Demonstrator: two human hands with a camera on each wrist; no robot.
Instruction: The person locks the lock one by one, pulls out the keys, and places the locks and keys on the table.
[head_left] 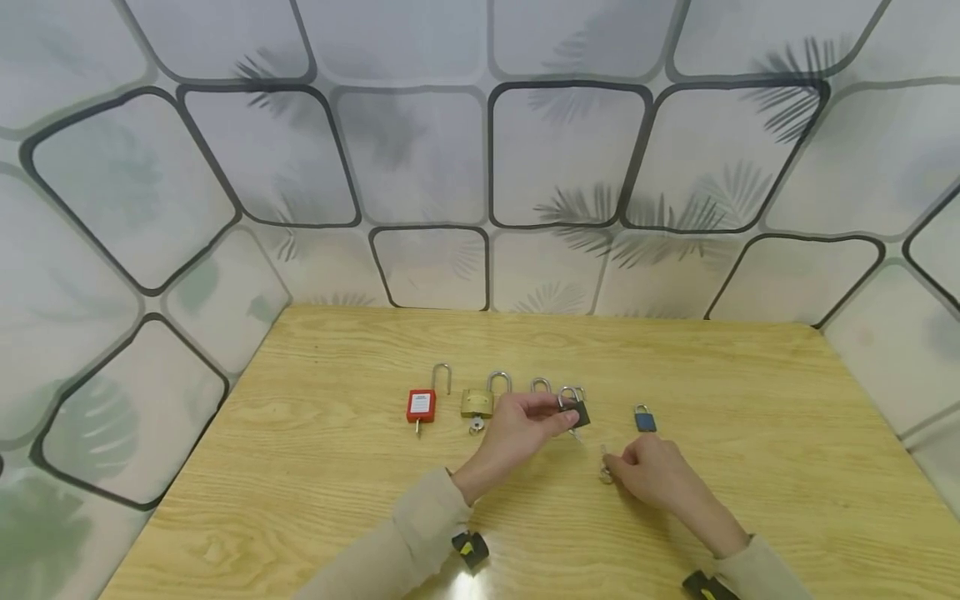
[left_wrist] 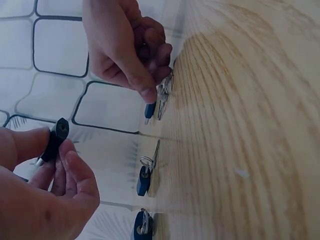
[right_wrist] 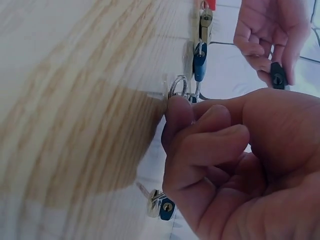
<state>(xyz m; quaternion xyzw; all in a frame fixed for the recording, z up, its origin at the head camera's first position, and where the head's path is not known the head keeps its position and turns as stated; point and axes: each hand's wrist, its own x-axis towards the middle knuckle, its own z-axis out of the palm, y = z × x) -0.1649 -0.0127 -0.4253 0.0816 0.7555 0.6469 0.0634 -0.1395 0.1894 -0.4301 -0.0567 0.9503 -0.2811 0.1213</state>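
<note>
My left hand (head_left: 517,429) pinches a small black padlock (head_left: 579,413) between thumb and fingers, above the table. Its keyhole end (left_wrist: 62,128) faces the camera in the left wrist view. To its right, my right hand (head_left: 654,471) is low over the wood, thumb and fingertips pinching a bunch of keys (head_left: 606,473). The key ring (right_wrist: 178,86) sticks out past those fingertips in the right wrist view. Just beyond the right hand lies a blue padlock (head_left: 645,421). Two padlocks are partly hidden behind the left hand, with a shackle (head_left: 541,384) showing above it.
Left of the hands, a red padlock (head_left: 421,405) with a raised shackle and a brass padlock (head_left: 477,403) lie in a row, each with a key in it. The wooden table (head_left: 315,467) meets a patterned curtain (head_left: 427,158) at the back and sides.
</note>
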